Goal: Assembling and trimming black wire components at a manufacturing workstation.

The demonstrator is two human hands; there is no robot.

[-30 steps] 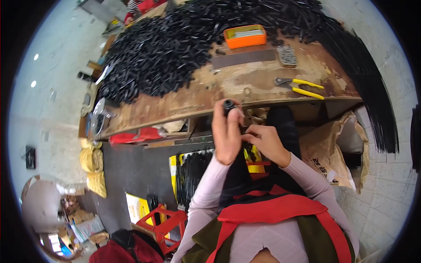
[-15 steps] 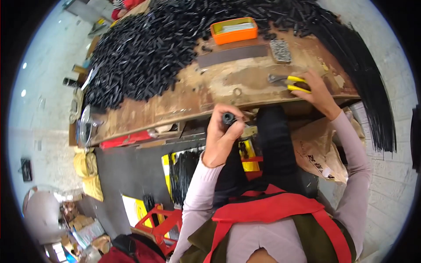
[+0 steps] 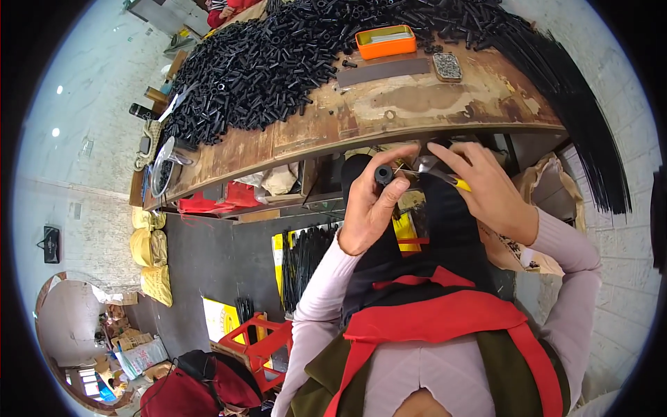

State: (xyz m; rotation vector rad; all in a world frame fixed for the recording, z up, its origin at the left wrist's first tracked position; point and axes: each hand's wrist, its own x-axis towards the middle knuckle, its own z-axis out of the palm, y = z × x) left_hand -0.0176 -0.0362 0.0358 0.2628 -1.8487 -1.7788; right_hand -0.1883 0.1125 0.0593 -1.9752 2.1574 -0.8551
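With the left hand [image 3: 370,208] pinching the black tube [image 3: 383,174] firmly, the right hand's [image 3: 490,191] closed fingers should steady the yellow-handled pliers [image 3: 434,175] so their tip meets the tube's open end squarely.

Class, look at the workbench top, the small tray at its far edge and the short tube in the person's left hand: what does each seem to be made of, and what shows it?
Workbench top: probably wood, worn brown with pale scuffed patches and a plank seam.
Tray: bright orange, smooth, with rounded corners; likely plastic, possibly painted metal.
Short tube, pinched in the left hand: matt black with a hollow end; looks like plastic or rubber, hard to tell which.
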